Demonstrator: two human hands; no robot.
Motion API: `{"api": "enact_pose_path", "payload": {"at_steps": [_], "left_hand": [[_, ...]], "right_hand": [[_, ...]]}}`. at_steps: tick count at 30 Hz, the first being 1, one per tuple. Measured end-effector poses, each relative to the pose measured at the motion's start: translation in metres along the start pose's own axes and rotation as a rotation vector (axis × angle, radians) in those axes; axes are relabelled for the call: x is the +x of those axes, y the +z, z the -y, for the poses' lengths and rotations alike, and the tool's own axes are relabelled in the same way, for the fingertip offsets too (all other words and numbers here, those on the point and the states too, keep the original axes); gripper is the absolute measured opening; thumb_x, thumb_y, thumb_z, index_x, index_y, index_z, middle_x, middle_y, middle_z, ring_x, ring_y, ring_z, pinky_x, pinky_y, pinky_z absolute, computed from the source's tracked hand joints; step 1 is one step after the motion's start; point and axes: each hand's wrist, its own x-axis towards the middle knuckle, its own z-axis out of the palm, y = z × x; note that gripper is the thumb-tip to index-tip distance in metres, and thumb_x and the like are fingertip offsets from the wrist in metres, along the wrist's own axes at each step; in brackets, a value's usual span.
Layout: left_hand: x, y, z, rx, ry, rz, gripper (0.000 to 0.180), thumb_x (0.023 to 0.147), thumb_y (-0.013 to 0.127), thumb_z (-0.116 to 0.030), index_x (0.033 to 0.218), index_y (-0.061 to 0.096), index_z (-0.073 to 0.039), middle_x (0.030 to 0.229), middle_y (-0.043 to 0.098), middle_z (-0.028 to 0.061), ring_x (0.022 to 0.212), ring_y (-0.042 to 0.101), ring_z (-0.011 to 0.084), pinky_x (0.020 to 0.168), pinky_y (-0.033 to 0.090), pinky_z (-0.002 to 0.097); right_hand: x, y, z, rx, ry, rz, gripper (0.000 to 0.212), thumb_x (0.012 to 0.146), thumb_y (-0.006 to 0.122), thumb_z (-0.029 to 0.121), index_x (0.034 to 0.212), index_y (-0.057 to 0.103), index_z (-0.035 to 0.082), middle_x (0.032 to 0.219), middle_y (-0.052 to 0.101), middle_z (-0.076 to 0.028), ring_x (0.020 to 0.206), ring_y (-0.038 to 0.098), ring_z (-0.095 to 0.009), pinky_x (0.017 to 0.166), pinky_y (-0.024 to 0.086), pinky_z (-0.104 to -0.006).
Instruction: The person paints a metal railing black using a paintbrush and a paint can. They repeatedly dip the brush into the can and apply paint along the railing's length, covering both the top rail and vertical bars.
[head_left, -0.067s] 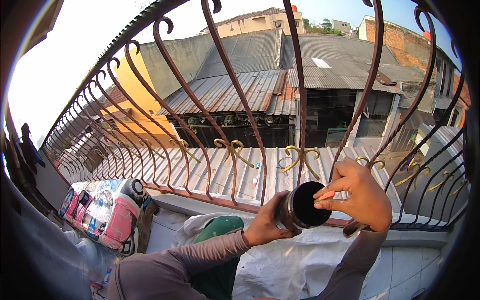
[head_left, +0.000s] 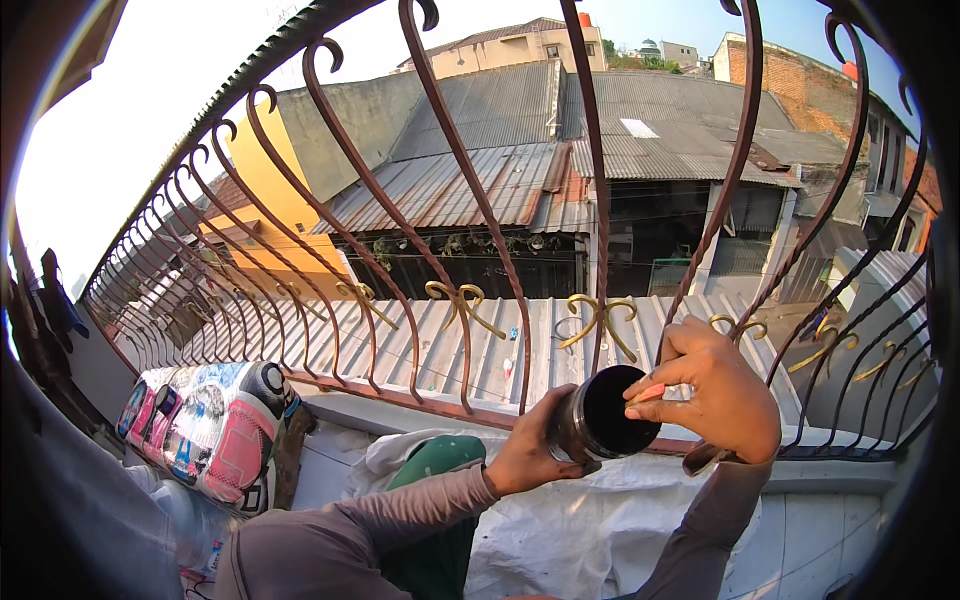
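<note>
My left hand [head_left: 535,440] is wrapped round a dark cylindrical jar [head_left: 568,428] with a black rim, tilted so its mouth faces me. The inside looks black; I cannot tell what is in it. At the right side of the mouth, my right hand [head_left: 715,392] pinches a slim red-orange stick [head_left: 650,394] between thumb and fingers. Its far end is hidden by the hand and the dark opening. Both hands are just in front of the railing, above a white sheet [head_left: 560,540].
A brown twisted-bar railing [head_left: 470,405] with gold ornaments curves across in front. My green-clad knee [head_left: 435,465] is under my left forearm. To the left are a colourful patterned bundle [head_left: 215,425] and a clear plastic bottle [head_left: 195,515]. Metal roofs [head_left: 480,180] lie beyond the railing.
</note>
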Motion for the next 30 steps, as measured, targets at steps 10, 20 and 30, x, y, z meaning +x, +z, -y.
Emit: {"api": "enact_pose_path", "payload": {"at_steps": [10,20,30], "left_hand": [[0.008,-0.005,0.001,-0.025,-0.008,0.017,0.1,0.066,0.096,-0.017,0.145,0.037,-0.002,0.137,0.057,0.0131,0.125,0.059,0.0222,0.108,0.047,0.0382],[0.008,-0.001,0.013,-0.218,-0.195,0.009,0.099,0.064,0.097,-0.018,0.142,0.038,-0.002,0.132,0.058,0.0133,0.119,0.061,0.0218,0.103,0.05,0.0347],[0.011,0.007,0.014,-0.254,-0.163,-0.046,0.098,0.061,0.095,-0.008,0.14,0.038,0.0,0.131,0.057,0.0151,0.117,0.062,0.025,0.101,0.052,0.038]], "right_hand": [[0.006,0.001,-0.009,0.011,-0.13,0.002,0.026,0.084,0.08,0.031,0.094,0.08,0.007,0.086,0.056,-0.012,0.096,0.054,-0.031,0.084,0.044,-0.041],[0.006,0.002,-0.011,0.16,-0.275,-0.272,0.03,0.092,0.074,0.033,0.096,0.074,0.003,0.085,0.07,-0.013,0.08,0.066,-0.031,0.075,0.051,-0.0397],[0.007,-0.004,-0.035,0.218,-0.252,-0.434,0.028,0.095,0.073,0.029,0.094,0.07,0.002,0.08,0.072,-0.013,0.071,0.07,-0.033,0.066,0.051,-0.0349]]}}
